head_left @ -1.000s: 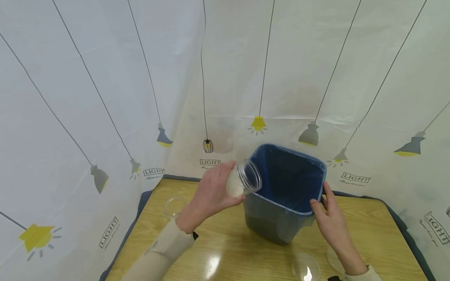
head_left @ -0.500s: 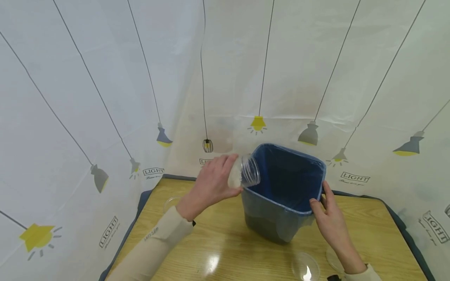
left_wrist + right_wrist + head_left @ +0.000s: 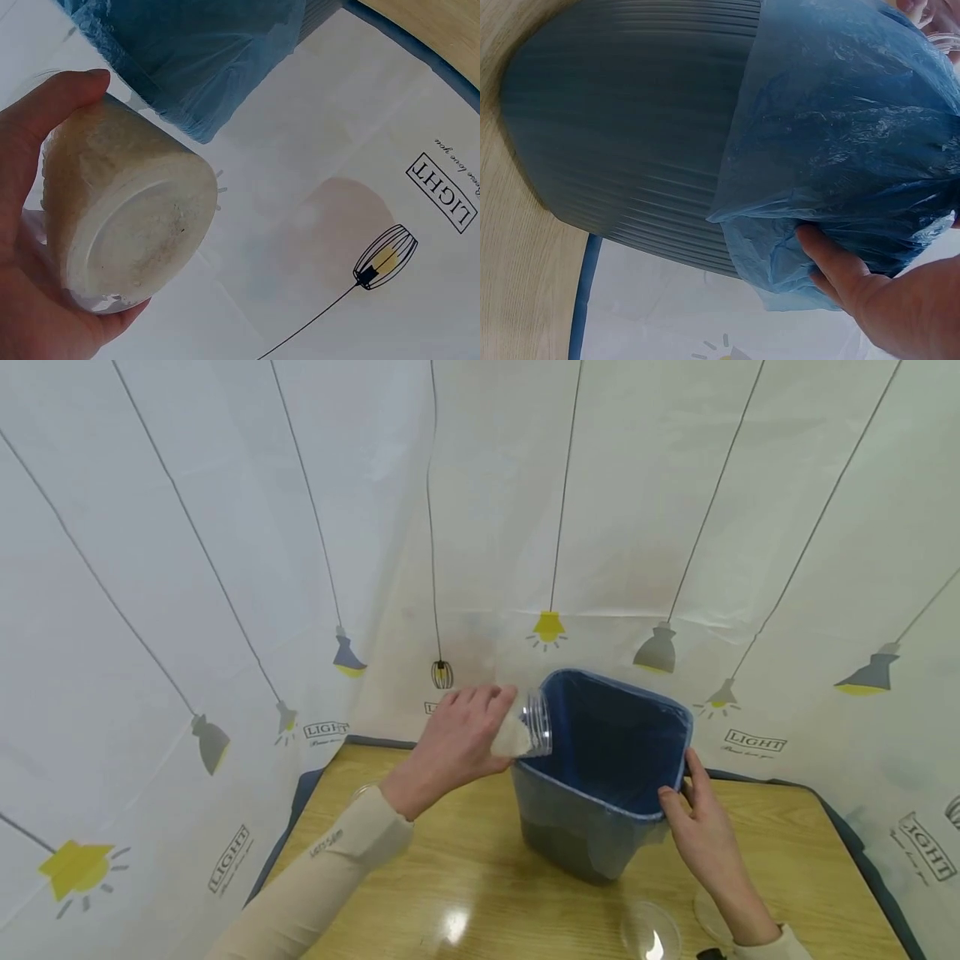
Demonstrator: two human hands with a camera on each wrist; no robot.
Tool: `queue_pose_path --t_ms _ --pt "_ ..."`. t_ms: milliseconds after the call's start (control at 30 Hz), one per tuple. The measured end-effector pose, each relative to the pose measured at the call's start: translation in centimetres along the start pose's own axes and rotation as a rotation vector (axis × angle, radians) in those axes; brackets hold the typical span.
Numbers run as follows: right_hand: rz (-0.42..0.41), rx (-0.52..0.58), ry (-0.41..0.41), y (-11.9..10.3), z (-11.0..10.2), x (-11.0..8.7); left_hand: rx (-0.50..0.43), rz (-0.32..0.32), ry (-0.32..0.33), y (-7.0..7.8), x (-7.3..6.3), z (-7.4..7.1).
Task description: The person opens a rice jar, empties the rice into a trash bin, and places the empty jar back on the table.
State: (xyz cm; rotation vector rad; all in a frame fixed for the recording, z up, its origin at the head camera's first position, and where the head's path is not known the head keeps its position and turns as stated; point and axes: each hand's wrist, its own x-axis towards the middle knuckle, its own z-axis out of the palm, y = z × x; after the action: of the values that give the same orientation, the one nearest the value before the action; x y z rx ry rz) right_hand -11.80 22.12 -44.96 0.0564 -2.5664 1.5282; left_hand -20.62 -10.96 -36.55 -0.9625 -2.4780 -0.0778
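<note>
My left hand [image 3: 453, 747] grips a clear plastic jar [image 3: 536, 722] with off-white contents [image 3: 512, 737]. The jar lies tipped on its side, its mouth to the right over the left rim of a trash bin [image 3: 566, 835]. In the left wrist view the jar's base [image 3: 142, 229] faces the camera, and the contents fill its lower part. A thin blue bag [image 3: 832, 112] lines the bin and folds down over its outside. My right hand [image 3: 708, 835] holds the bin's right rim, thumb on the near side and fingers round the corner, over the bag.
The bin stands on a wooden table [image 3: 480, 902]. Two clear round lids [image 3: 651, 931] lie near the front right, one partly behind the right wrist. Another clear round piece [image 3: 363, 791] is mostly hidden by the left sleeve. A lamp-print sheet [image 3: 480, 527] walls the back and sides.
My left hand has turned the jar further over, from mouth slanting toward the camera to nearly sideways at the bin. The right hand keeps its hold on the rim.
</note>
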Motion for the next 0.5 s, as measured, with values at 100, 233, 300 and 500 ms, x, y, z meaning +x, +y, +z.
queue_pose_path --t_ms 100,233,300,500 --pt "0.005 -0.007 -0.003 0.1 0.0 0.0 0.024 0.022 -0.017 0.1 0.3 0.0" --pt "0.022 -0.03 -0.009 0.2 0.0 0.0 0.049 0.05 -0.025 0.2 0.6 -0.1" --pt "0.029 -0.036 -0.013 0.2 0.0 0.0 0.072 0.069 -0.02 0.3 0.8 -0.1" --pt "0.029 -0.043 -0.013 0.0 -0.1 0.0 0.113 0.121 0.018 0.3 1.1 -0.1"
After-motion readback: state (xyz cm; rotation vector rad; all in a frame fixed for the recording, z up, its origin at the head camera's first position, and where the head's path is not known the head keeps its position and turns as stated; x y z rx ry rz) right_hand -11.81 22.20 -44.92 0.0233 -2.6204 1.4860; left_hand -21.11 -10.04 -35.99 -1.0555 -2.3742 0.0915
